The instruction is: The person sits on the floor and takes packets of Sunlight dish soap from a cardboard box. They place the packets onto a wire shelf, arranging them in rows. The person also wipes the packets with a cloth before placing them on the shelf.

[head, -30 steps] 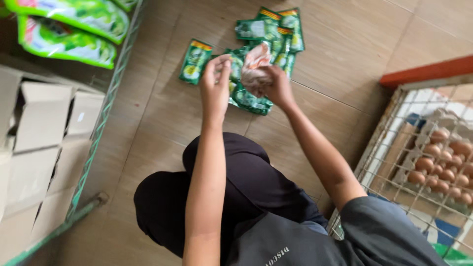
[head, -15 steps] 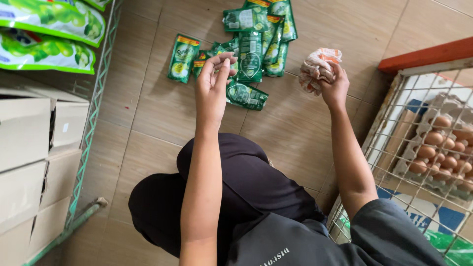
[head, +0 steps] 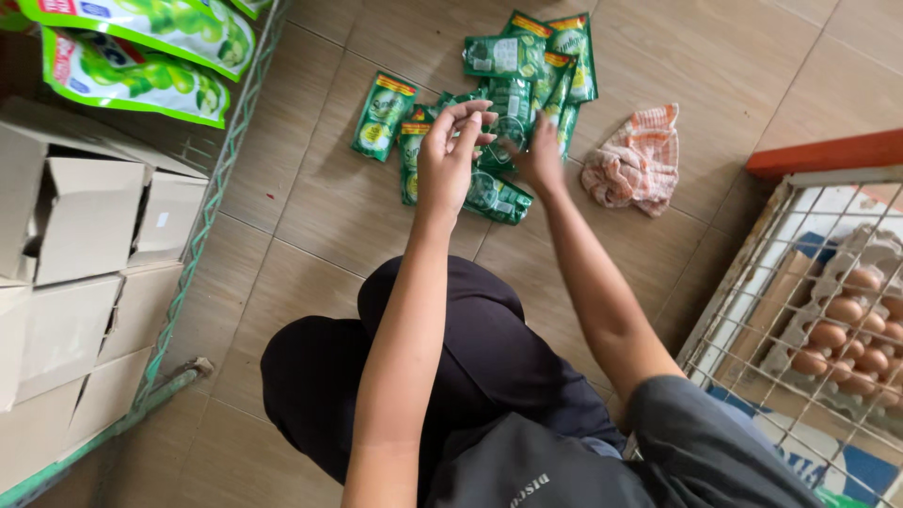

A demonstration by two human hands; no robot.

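Several small green pouches (head: 527, 66) lie in a loose pile on the tiled floor in front of my knees. One pouch (head: 383, 115) sits apart at the pile's left. My left hand (head: 450, 162) hovers above the pile with its fingers loosely bent and apart, holding nothing. My right hand (head: 541, 158) reaches down onto the middle of the pile and touches a pouch; its fingers are blurred and partly hidden. A crumpled orange-and-white checked cloth (head: 632, 160) lies on the floor just right of the pile, apart from both hands.
A green wire shelf (head: 218, 179) at the left holds cardboard boxes (head: 85, 216) and large green bags (head: 141, 66). At the right stands a wire crate (head: 743, 292) with a tray of brown eggs (head: 847, 334). An orange ledge (head: 828, 152) runs behind it.
My right hand held the cloth up, carried it right and let it go onto the floor; it has since moved back to the pouches. My left hand stayed raised over the pile.
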